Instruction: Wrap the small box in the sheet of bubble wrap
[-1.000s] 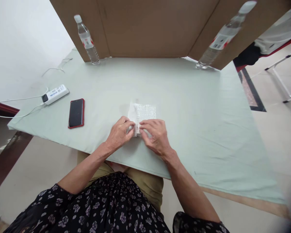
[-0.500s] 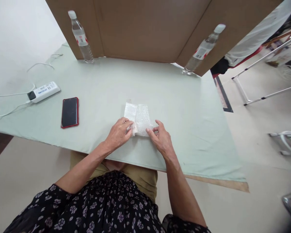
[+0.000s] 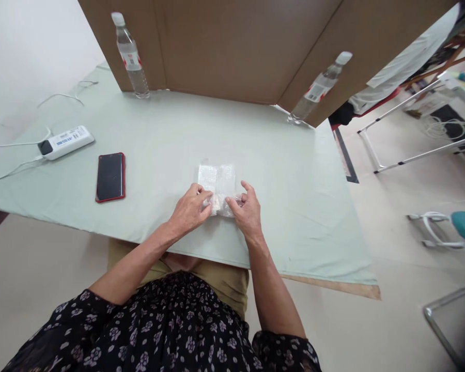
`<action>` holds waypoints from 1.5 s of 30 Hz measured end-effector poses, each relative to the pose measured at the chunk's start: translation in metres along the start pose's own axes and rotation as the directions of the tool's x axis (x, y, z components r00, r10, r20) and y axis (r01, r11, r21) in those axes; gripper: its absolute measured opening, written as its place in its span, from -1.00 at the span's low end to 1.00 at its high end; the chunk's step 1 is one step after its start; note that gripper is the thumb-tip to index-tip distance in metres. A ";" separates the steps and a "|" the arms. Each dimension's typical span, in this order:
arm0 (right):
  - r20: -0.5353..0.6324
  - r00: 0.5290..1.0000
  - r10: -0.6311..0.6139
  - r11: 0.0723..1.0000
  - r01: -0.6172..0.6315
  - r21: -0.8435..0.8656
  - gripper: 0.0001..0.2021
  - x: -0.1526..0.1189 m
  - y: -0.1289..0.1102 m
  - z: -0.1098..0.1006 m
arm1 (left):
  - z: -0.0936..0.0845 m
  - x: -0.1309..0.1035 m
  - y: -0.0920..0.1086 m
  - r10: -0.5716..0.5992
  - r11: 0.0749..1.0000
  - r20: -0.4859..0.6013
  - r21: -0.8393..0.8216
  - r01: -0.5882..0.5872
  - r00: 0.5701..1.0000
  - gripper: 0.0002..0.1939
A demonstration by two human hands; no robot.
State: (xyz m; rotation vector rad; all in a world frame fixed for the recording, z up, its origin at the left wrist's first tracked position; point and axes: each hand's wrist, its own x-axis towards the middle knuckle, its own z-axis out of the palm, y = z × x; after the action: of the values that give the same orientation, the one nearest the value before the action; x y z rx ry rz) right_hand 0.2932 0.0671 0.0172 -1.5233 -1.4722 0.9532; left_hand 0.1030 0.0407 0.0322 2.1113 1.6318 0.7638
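Right hand [image 3: 248,213] back in, both hands' fingers pinched on crinkly bubble wrap [image 3: 217,185] (left hand [image 3: 188,211] too).

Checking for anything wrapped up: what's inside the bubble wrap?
The bubble wrap lies on the green tablecloth, its near end gripped by the left hand and right hand. No contents show; folds and both hands cover the middle.

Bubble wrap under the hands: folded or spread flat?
Folded. The bubble wrap shows a lengthwise crease, and its near end is bunched between the left hand and right hand.
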 end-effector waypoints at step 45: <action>0.085 0.995 -0.044 0.997 0.049 -0.054 -0.34 0.011 -0.021 0.018 | -0.003 0.010 0.016 -0.100 0.993 0.119 0.080 0.091 0.988 -0.79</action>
State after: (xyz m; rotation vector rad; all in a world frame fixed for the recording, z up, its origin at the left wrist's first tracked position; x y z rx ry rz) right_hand 0.2689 0.0786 0.0295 -1.4976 -1.5991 0.9663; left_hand 0.1152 0.0458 0.0453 2.0691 1.7050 0.5402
